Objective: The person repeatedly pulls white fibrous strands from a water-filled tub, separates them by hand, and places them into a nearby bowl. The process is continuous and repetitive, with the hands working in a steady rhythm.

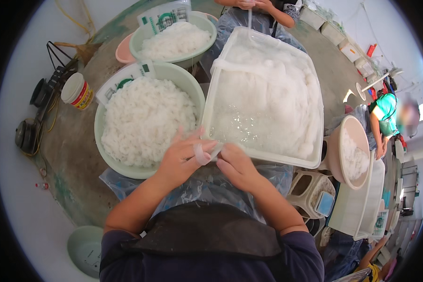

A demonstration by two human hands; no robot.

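My left hand (186, 155) is raised near the tray's front left corner, fingers spread, with a pale band round one finger. From it a whitish translucent strip (215, 151) runs to my right hand (237, 165), whose curled fingers pinch its end. The strip's material is not clear. Just beyond is a white plastic tray (264, 157) with water and a wet white fibre sheet (268, 95), thicker along its far and right sides. On the left, a pale green basin (107, 160) is heaped with fluffy white fibre (148, 120).
A second green basin (211, 35) of fibre stands behind. Across the tray a co-worker's hands (255, 4) hold a whitish strand. At right are a pink basin (365, 141), a plastic stool (303, 179) and a co-worker in green (386, 109). A white bucket (74, 90) stands at left.
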